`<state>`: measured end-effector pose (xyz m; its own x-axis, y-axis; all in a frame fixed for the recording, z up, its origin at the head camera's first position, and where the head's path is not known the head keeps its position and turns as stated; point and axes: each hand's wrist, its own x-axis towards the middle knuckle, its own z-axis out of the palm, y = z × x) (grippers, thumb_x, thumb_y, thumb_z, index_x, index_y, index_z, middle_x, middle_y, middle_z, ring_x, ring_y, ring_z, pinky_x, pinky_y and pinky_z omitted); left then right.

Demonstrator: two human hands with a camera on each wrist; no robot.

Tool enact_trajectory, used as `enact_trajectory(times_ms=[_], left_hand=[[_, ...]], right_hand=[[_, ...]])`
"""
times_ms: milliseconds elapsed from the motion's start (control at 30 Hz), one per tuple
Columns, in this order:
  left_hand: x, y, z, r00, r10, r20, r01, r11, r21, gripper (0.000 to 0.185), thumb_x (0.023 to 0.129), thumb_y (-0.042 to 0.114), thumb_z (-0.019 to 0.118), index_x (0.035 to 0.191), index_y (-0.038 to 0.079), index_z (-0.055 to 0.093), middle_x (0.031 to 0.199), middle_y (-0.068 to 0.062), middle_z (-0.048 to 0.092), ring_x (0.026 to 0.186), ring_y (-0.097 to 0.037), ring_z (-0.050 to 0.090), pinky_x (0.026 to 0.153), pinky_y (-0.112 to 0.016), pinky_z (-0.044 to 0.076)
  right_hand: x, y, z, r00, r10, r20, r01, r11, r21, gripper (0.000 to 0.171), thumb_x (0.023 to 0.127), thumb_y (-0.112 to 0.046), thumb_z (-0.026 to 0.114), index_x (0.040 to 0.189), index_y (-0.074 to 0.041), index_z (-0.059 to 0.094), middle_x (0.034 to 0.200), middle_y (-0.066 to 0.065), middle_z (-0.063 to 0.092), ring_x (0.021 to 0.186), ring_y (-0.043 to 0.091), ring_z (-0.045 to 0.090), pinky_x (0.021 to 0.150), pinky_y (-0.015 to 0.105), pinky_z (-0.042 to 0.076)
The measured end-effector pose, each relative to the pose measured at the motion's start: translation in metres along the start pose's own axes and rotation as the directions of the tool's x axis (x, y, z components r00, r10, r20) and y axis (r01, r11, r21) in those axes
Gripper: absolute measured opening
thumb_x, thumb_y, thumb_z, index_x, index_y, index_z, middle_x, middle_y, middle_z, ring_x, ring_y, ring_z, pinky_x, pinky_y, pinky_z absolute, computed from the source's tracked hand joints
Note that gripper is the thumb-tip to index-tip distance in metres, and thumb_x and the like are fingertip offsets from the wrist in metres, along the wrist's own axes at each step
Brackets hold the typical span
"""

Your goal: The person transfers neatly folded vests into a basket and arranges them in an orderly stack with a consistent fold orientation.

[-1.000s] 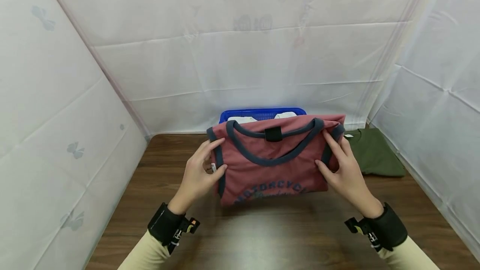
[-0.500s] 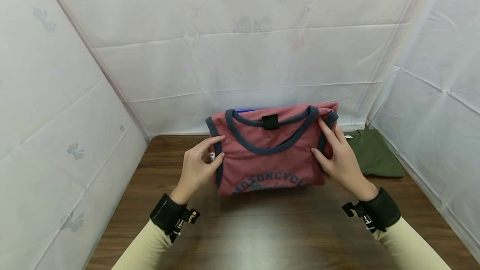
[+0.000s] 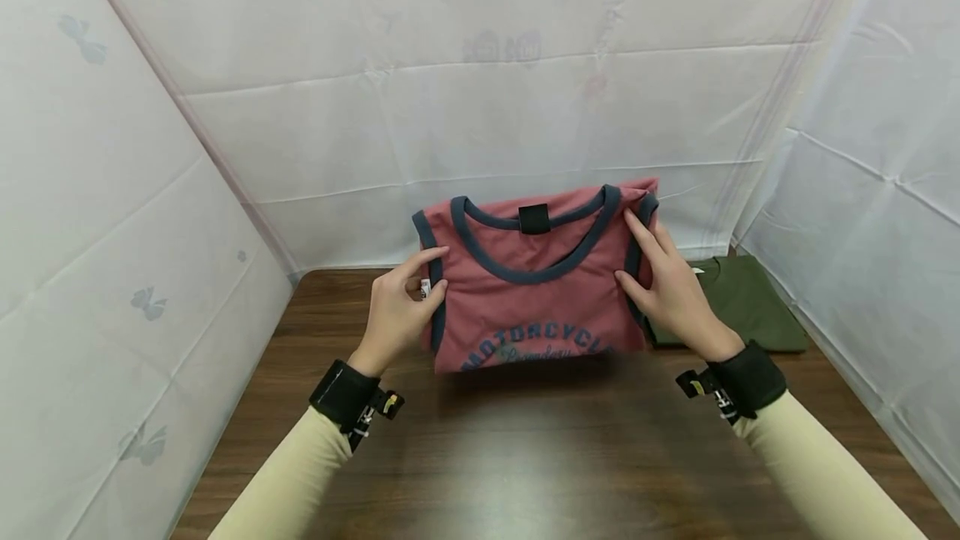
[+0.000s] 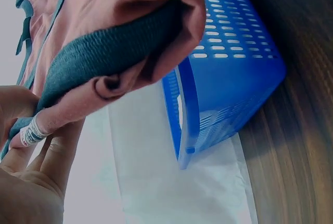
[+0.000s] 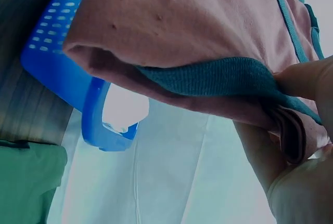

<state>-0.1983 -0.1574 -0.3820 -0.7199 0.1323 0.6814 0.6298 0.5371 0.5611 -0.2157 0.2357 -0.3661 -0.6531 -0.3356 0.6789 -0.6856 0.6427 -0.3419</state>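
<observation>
A folded dusty-red shirt (image 3: 532,298) with grey-blue trim and "MOTORCYCLE" lettering hangs between both hands, its collar tilted toward the back wall. My left hand (image 3: 397,307) pinches its left side, thumb in front and other fingers behind, beside a small white tag. On the opposite edge, my right hand (image 3: 667,282) grips the cloth the same way. Behind the shirt stands a blue perforated basket (image 4: 229,73), hidden in the head view but plain in both wrist views. A white item (image 5: 124,108) shows inside the basket at its rim.
A folded dark green shirt (image 3: 753,307) lies on the wooden table (image 3: 510,465) at the back right, near the right wall. White cloth walls (image 3: 480,123) enclose the table at the back and sides.
Both hands have raised the red shirt and carried it away toward the back. It now hides the blue basket, which showed above the collar a second ago.
</observation>
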Motion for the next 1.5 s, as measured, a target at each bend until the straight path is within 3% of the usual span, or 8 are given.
enact_trajectory(times_ms=[233, 433, 667, 967, 1167, 1300, 1400, 1500], left_hand=[[0.021, -0.010, 0.004, 0.999, -0.026, 0.029, 0.026, 1.000, 0.004, 0.044, 0.094, 0.004, 0.071, 0.137, 0.016, 0.066, 0.059, 0.000, 0.056, 0.041, -0.005, 0.050, 0.044, -0.021, 0.032], [0.034, -0.016, 0.007, 0.994, -0.085, 0.064, 0.085, 0.996, -0.004, 0.046, 0.095, 0.003, 0.070, 0.139, 0.016, 0.065, 0.058, -0.006, 0.057, 0.036, -0.005, 0.042, 0.042, -0.022, 0.031], [0.044, -0.022, 0.015, 0.988, -0.136, 0.073, 0.136, 0.991, 0.006, 0.045, 0.096, 0.002, 0.066, 0.139, 0.015, 0.064, 0.071, -0.009, 0.063, 0.037, -0.006, 0.035, 0.043, -0.024, 0.033], [0.063, -0.026, 0.022, 0.992, -0.123, 0.041, 0.120, 0.991, 0.061, 0.045, 0.095, 0.001, 0.065, 0.138, 0.013, 0.065, 0.076, -0.008, 0.053, 0.042, -0.009, 0.031, 0.046, -0.027, 0.029], [0.068, -0.035, 0.027, 0.991, -0.127, 0.032, 0.124, 0.988, 0.089, 0.045, 0.095, 0.001, 0.065, 0.138, 0.012, 0.065, 0.068, -0.008, 0.054, 0.040, -0.006, 0.029, 0.046, -0.028, 0.029], [0.072, -0.040, 0.033, 0.989, -0.145, 0.033, 0.142, 0.986, 0.090, 0.044, 0.095, 0.001, 0.066, 0.138, 0.010, 0.065, 0.083, -0.014, 0.065, 0.041, -0.011, 0.032, 0.047, -0.029, 0.031], [0.076, -0.044, 0.038, 0.983, -0.181, 0.041, 0.177, 0.981, 0.084, 0.044, 0.095, 0.001, 0.066, 0.138, 0.011, 0.065, 0.107, -0.018, 0.070, 0.044, -0.017, 0.038, 0.050, -0.031, 0.035], [0.080, -0.047, 0.042, 0.976, -0.213, 0.050, 0.209, 0.974, 0.082, 0.044, 0.095, 0.002, 0.066, 0.138, 0.011, 0.065, 0.112, -0.018, 0.070, 0.047, -0.018, 0.041, 0.052, -0.031, 0.036]], right_hand=[[0.022, 0.012, 0.002, 0.998, 0.019, 0.054, -0.020, 0.999, 0.031, 0.087, 0.091, 0.007, 0.071, 0.164, -0.009, 0.026, 0.162, 0.025, 0.029, 0.138, 0.048, 0.041, 0.091, 0.058, 0.044], [0.036, 0.022, 0.007, 0.995, 0.035, 0.094, -0.037, 0.999, 0.022, 0.086, 0.093, 0.005, 0.070, 0.164, -0.009, 0.024, 0.162, 0.026, 0.028, 0.141, 0.047, 0.038, 0.098, 0.061, 0.042], [0.043, 0.028, 0.012, 0.987, 0.089, 0.131, -0.094, 0.995, 0.037, 0.085, 0.094, 0.004, 0.068, 0.165, -0.011, 0.023, 0.166, 0.023, 0.022, 0.146, 0.046, 0.032, 0.103, 0.063, 0.040], [0.059, 0.038, 0.017, 0.991, 0.089, 0.102, -0.093, 0.995, 0.029, 0.083, 0.094, 0.008, 0.066, 0.164, -0.009, 0.025, 0.163, 0.025, 0.026, 0.143, 0.048, 0.035, 0.100, 0.064, 0.041], [0.067, 0.044, 0.022, 0.991, 0.083, 0.107, -0.085, 0.996, 0.016, 0.084, 0.092, 0.007, 0.068, 0.163, -0.009, 0.027, 0.163, 0.024, 0.027, 0.146, 0.045, 0.032, 0.105, 0.062, 0.040], [0.072, 0.048, 0.024, 0.988, 0.097, 0.122, -0.099, 0.995, 0.011, 0.084, 0.091, 0.008, 0.068, 0.163, -0.009, 0.028, 0.163, 0.024, 0.028, 0.147, 0.045, 0.032, 0.107, 0.063, 0.038], [0.075, 0.051, 0.025, 0.985, 0.107, 0.134, -0.108, 0.994, 0.000, 0.083, 0.091, 0.009, 0.067, 0.162, -0.007, 0.028, 0.162, 0.026, 0.029, 0.145, 0.047, 0.033, 0.107, 0.063, 0.038], [0.078, 0.054, 0.027, 0.983, 0.115, 0.144, -0.116, 0.993, -0.001, 0.082, 0.090, 0.010, 0.067, 0.162, -0.006, 0.030, 0.160, 0.027, 0.032, 0.144, 0.047, 0.035, 0.107, 0.062, 0.038]])
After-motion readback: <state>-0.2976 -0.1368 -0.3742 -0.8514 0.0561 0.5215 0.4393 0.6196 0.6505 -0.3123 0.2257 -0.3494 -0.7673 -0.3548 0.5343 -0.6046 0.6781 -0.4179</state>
